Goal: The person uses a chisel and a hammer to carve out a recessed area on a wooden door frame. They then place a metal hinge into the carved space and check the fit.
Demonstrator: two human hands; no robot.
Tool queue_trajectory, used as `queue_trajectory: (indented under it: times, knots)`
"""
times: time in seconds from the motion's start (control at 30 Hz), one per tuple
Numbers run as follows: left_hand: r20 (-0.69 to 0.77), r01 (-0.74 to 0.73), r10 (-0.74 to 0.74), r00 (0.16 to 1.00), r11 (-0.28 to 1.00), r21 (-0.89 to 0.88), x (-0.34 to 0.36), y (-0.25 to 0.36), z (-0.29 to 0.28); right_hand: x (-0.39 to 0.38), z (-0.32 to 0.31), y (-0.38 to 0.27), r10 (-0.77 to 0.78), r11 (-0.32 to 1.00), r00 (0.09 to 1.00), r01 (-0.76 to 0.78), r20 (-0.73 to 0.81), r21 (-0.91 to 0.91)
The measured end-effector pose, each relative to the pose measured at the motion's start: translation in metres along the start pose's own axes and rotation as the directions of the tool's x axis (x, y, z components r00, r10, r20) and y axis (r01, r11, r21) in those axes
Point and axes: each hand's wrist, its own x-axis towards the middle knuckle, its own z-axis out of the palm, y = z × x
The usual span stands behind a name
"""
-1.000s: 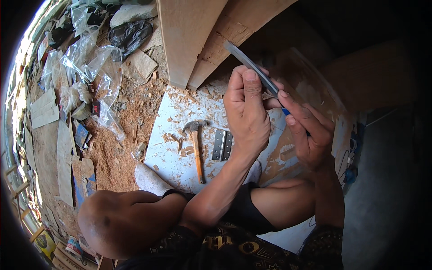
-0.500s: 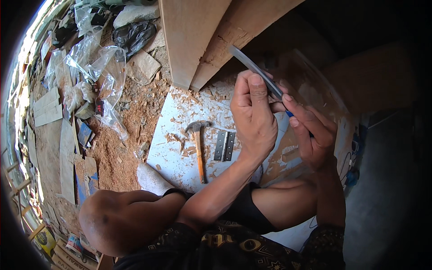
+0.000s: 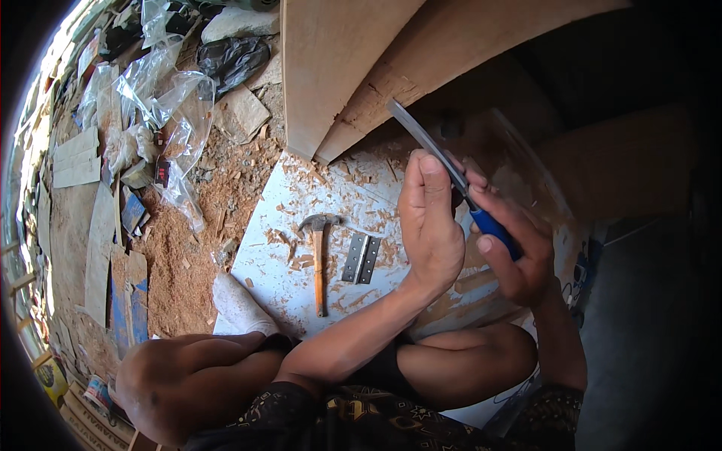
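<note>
The chisel (image 3: 451,169) lies slantwise in the upper middle of the view, its long axis running from the blue handle at about 4 o'clock up to the flat steel blade tip at about 10 o'clock, where the tip meets the chipped lower edge of the board (image 3: 353,68). The right hand (image 3: 511,248) is closed around the blue handle, thumb on top, so the blade points away from that grip toward 10 o'clock. The left hand (image 3: 430,225) stands just beside it at 9 o'clock, fingers upright and pressed against the blade's middle; how tightly they close on it I cannot tell. Of the two, the left is nearer the cutting end. On the white sheet (image 3: 263,263) below, at 7 o'clock from the hands, lie a folded hinge (image 3: 361,258) and, just beside it, a hammer (image 3: 319,255) with its handle pointing to 6 o'clock, among wood chips. Sawdust (image 3: 180,286) and plastic bags (image 3: 162,90) spread well apart toward 9 o'clock. Nothing stands between blade and board.
</note>
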Motion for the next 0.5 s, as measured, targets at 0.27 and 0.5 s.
queue_trajectory:
  times: [0.27, 0.5]
  knots:
    - [-0.024, 0.038, -0.039, 0.999, 0.998, -0.059, -0.002, 0.009, 0.013, -0.018, -0.008, -0.011, 0.327, 0.862, 0.936, -0.353, 0.135, 0.364]
    - [-0.042, 0.027, -0.034, 0.999, 0.987, -0.158, -0.009, -0.001, 0.022, -0.013, 0.008, 0.016, 0.055, 0.964, 0.997, -0.068, 0.057, 0.258]
